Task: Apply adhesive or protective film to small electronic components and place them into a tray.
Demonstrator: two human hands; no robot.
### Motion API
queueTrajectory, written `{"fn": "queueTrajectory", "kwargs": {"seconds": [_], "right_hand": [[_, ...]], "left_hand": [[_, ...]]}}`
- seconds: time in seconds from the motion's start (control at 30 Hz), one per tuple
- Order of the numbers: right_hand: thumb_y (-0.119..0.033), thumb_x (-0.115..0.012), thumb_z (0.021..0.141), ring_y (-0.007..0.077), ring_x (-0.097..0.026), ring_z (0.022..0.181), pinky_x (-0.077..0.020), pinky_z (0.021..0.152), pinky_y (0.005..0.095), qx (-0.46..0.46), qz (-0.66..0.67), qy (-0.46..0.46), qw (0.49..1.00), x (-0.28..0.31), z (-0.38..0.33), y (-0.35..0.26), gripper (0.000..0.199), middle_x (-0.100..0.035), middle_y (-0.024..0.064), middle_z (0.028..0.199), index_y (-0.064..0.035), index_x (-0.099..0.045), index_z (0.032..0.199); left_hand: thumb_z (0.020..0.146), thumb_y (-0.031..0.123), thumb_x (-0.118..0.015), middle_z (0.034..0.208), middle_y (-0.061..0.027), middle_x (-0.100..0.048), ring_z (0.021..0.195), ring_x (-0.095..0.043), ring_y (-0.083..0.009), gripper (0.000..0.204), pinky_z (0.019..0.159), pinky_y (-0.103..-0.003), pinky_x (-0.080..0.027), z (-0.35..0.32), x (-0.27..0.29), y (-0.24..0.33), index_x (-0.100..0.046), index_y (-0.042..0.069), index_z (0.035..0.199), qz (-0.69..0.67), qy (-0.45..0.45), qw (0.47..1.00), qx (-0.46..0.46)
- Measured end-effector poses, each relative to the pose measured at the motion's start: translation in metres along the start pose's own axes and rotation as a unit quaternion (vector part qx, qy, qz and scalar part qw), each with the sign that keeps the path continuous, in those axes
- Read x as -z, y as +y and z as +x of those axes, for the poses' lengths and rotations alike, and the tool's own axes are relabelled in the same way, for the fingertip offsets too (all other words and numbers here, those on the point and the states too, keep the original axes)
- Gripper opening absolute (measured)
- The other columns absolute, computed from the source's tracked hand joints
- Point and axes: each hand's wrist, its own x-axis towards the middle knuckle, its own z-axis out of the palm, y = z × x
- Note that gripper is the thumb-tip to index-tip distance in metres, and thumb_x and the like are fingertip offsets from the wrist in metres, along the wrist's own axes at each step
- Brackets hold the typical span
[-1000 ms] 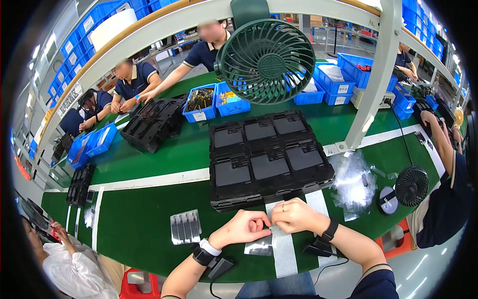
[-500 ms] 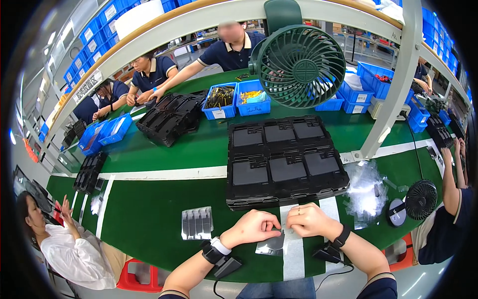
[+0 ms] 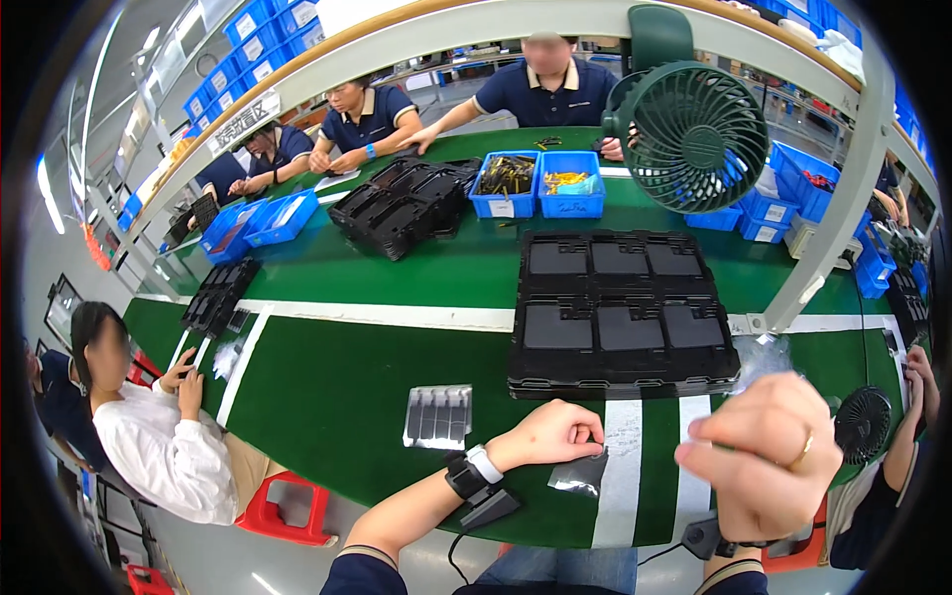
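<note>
My left hand (image 3: 551, 434) rests on the green table near its front edge, fingers pinching the corner of a small clear plastic bag (image 3: 578, 474) that lies flat. My right hand (image 3: 762, 456) is raised off the table close to the camera, fingers curled into a loose fist with a ring on one finger; I cannot see anything in it. Just beyond both hands sits a stack of black moulded trays (image 3: 623, 317) holding dark flat rectangular parts in two rows. A small sheet of grey strips (image 3: 437, 416) lies left of my left hand.
A green desk fan (image 3: 700, 137) stands on a post at the back right. Blue bins (image 3: 539, 184) and loose black trays (image 3: 404, 203) sit farther back. Several people work across the table and at my left. A small black fan (image 3: 859, 424) is at right, crumpled clear plastic (image 3: 762, 353) beside the trays.
My right hand has lifted off the bag and come up toward the camera. My left hand stays on the bag. The view has shifted right and closer to the table.
</note>
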Motion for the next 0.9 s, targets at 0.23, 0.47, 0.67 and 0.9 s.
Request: {"fn": "queueTrajectory", "kwargs": {"seconds": [0.23, 0.47, 0.67, 0.9], "right_hand": [[-0.022, -0.057, 0.045, 0.0155, -0.056, 0.055, -0.0402, 0.047, 0.0271, 0.101, -0.003, -0.076, 0.992, -0.003, -0.001, -0.002, 0.024, -0.059, 0.0034, 0.068, -0.0059, -0.062, 0.062], [-0.001, -0.061, 0.043, 0.0222, -0.059, 0.058, -0.0475, 0.049, 0.0286, 0.095, 0.073, -0.011, 0.993, -0.006, -0.006, -0.017, 0.014, -0.060, 0.0115, 0.069, 0.0026, -0.058, 0.057], [-0.013, -0.055, 0.051, 0.0170, -0.053, 0.054, -0.0443, 0.049, 0.0218, 0.035, 0.006, -0.044, 0.998, 0.005, -0.019, -0.030, 0.015, -0.055, 0.0060, 0.060, -0.0005, -0.058, 0.058], [-0.016, -0.055, 0.052, 0.0159, -0.053, 0.057, -0.0401, 0.049, 0.0205, 0.114, 0.032, 0.044, 0.992, -0.025, -0.034, -0.024, 0.016, -0.052, 0.0057, 0.059, -0.0016, -0.057, 0.058]], "left_hand": [[0.076, 0.014, -0.068, 0.056, -0.0006, -0.052, 0.045, -0.043, -0.0064, 0.009, 0.044, -0.023, -0.035, -0.009, 0.001, -0.001, -0.066, 0.006, 0.080, 0.007, 0.011, 1.000, 0.009], [0.076, 0.012, -0.068, 0.055, 0.0011, -0.052, 0.044, -0.042, -0.0039, 0.008, 0.044, -0.021, -0.036, -0.003, 0.002, 0.004, -0.066, 0.006, 0.081, 0.007, 0.014, 1.000, 0.016], [0.075, 0.008, -0.071, 0.053, 0.0022, -0.052, 0.045, -0.043, -0.0017, 0.007, 0.043, -0.019, -0.035, 0.002, 0.002, 0.002, -0.067, 0.007, 0.081, 0.014, 0.022, 1.000, 0.009], [0.075, 0.007, -0.070, 0.055, 0.0032, -0.051, 0.046, -0.043, -0.0009, 0.007, 0.044, -0.018, -0.035, 0.000, 0.001, 0.007, -0.067, 0.007, 0.082, 0.025, 0.015, 0.999, 0.018]]}}
